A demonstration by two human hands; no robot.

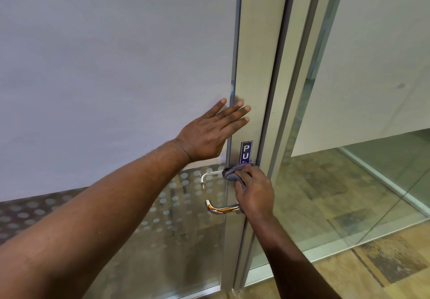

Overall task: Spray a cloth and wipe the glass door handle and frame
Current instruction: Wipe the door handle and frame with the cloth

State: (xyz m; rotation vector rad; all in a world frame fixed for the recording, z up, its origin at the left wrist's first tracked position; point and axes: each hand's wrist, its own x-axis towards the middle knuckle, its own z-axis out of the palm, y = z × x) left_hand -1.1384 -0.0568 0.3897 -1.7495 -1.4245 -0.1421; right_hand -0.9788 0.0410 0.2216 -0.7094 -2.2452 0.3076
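Above the handle [222, 209], a sign [246, 151]; right hand [254, 191] clamps a cloth [230, 174] on the frame [258, 66]; left hand [209, 131] flat, fingers spread, on the glass [104, 66].

Head view, forward and down, close to door frame [258, 66]

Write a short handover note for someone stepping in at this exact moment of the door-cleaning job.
Left hand: open, flat on the frosted glass at the door frame, bracing it.
Right hand: holds the grey cloth against the frame, just under the blue sign.
The lever handle sits below the cloth.
No spray bottle in view.
Done: cannot tell.
Left: handle and remaining frame, presumably.
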